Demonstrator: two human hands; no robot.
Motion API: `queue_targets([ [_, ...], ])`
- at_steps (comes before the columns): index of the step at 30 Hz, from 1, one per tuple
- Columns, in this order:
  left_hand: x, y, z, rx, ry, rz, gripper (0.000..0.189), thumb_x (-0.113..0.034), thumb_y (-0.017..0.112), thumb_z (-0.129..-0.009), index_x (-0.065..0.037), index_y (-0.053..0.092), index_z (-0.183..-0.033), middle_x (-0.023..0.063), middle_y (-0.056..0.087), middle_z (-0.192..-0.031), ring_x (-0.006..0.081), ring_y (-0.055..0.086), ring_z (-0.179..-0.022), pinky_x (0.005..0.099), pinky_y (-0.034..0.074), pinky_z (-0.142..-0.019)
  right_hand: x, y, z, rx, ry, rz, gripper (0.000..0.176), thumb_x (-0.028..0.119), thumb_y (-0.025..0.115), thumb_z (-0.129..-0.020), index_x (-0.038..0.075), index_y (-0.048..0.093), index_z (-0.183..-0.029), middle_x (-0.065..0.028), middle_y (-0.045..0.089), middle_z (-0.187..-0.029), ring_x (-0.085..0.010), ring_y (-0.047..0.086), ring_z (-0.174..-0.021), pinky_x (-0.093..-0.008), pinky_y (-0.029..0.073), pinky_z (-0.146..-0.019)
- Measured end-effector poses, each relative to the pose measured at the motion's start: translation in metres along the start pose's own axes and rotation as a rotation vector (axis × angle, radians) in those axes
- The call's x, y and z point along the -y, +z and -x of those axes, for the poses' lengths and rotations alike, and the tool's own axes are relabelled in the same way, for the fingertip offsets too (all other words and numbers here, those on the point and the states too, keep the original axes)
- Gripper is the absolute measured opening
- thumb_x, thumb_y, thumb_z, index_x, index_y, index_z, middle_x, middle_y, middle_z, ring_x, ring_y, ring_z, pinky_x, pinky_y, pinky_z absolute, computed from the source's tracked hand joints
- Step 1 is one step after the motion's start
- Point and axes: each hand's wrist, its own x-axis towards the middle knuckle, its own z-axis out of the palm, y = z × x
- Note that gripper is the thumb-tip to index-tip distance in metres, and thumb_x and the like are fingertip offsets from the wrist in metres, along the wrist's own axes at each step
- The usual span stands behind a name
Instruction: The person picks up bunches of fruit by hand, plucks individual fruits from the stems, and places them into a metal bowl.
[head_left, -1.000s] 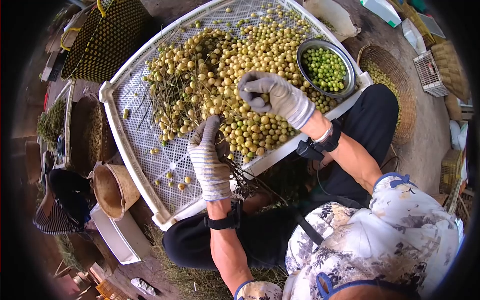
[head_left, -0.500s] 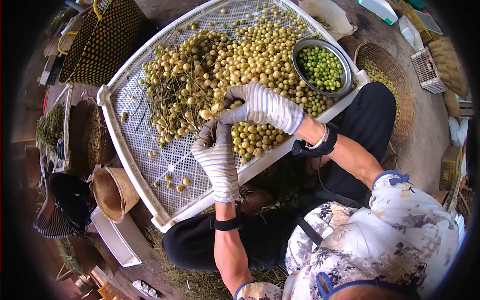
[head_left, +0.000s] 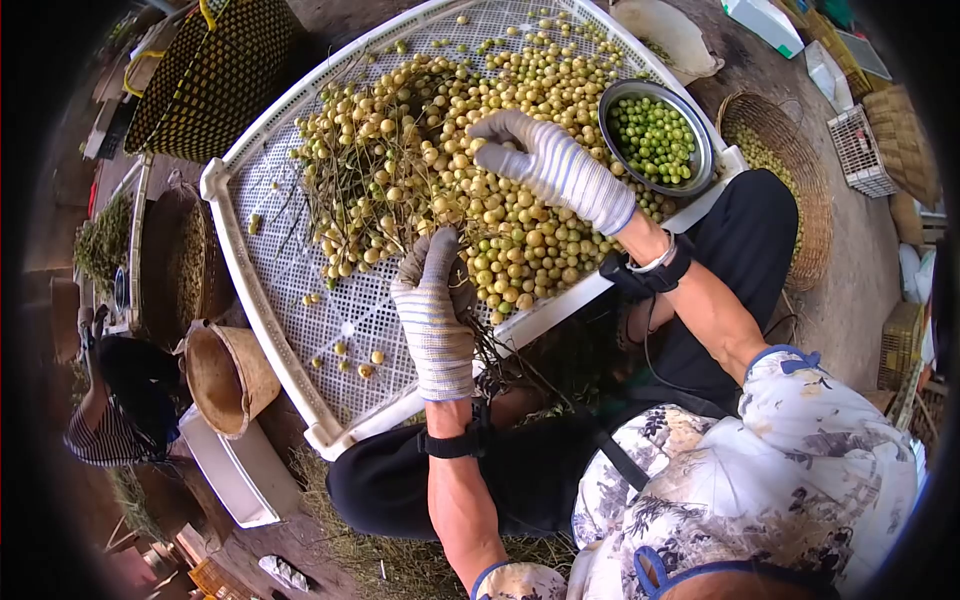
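In the head view, a pile of small round yellow fruits [head_left: 530,235], some on twiggy stems, lies on a white perforated tray [head_left: 375,395]. My left hand [head_left: 432,315], in a striped knit glove with grey fingers, is closed round a fruit stem [head_left: 492,345] near the tray's front edge. Thin twigs trail from it to the lower right. Gloved the same way, my right hand [head_left: 555,165] hovers over the fruits with thumb and forefinger apart and nothing visible between them. Beside it, a metal bowl [head_left: 607,125] of green fruits rests at the tray's right edge.
A wicker basket [head_left: 815,210] with fruits stands right of the tray. To the left are a black-and-yellow woven basket [head_left: 215,75], a tan bucket [head_left: 250,375] and a white bin [head_left: 235,470]. Another person in a striped top [head_left: 100,440] sits at far left.
My right hand has moved up and right, away from my left hand, and its fingers have parted. My left hand has dropped slightly, and trailing twigs now show below it.
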Motion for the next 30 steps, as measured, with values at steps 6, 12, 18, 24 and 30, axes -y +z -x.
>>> queue_targets([
  [6,-0.003,0.008,0.005,0.080,-0.043,-0.067,0.012,-0.018,0.066,-0.092,-0.006,0.068,-0.094,-0.0093,0.047,-0.063,-0.0013,0.034,-0.047,0.0171,0.022,-0.040,0.016,0.001,-0.001,0.283,0.048,0.152,0.027,0.026,0.064,-0.093,0.004,0.066,-0.109,-0.0052,0.068,-0.095,-0.0139,0.063,-0.090,-0.0309,0.050,-0.086],
  [12,-0.001,0.008,0.007,0.021,-0.003,-0.245,0.019,-0.023,0.064,-0.094,-0.006,0.069,-0.096,-0.0081,0.048,-0.063,-0.0001,0.037,-0.049,0.0180,0.027,-0.043,-0.001,0.017,0.008,0.344,0.046,-0.205,0.032,0.029,0.071,-0.088,0.005,0.067,-0.108,-0.0061,0.070,-0.096,-0.0116,0.062,-0.091,-0.0298,0.049,-0.084],
  [18,-0.003,0.011,0.007,0.027,-0.021,-0.314,0.019,-0.025,0.064,-0.094,-0.006,0.068,-0.093,-0.0081,0.047,-0.062,-0.0003,0.035,-0.048,0.0179,0.024,-0.042,-0.001,0.017,0.009,0.384,0.034,-0.247,0.035,0.029,0.073,-0.086,0.003,0.066,-0.109,-0.0043,0.069,-0.097,-0.0115,0.060,-0.093,-0.0289,0.048,-0.086],
  [24,0.000,0.004,0.005,0.083,-0.070,-0.156,0.017,-0.024,0.064,-0.094,-0.007,0.066,-0.090,-0.0078,0.048,-0.063,-0.0003,0.034,-0.046,0.0181,0.022,-0.041,-0.004,0.016,0.016,0.457,0.081,-0.454,0.034,0.030,0.067,-0.092,0.004,0.067,-0.115,0.0007,0.066,-0.093,-0.0064,0.058,-0.086,-0.0231,0.047,-0.078],
  [30,0.009,0.015,0.003,0.006,0.027,-0.166,0.012,-0.019,0.063,-0.093,-0.006,0.062,-0.091,-0.0058,0.045,-0.060,0.0025,0.033,-0.045,0.0188,0.022,-0.042,-0.006,0.011,0.015,0.434,-0.052,-0.307,0.036,0.032,0.064,-0.095,0.003,0.067,-0.116,-0.0003,0.066,-0.093,-0.0067,0.058,-0.086,-0.0247,0.048,-0.079],
])
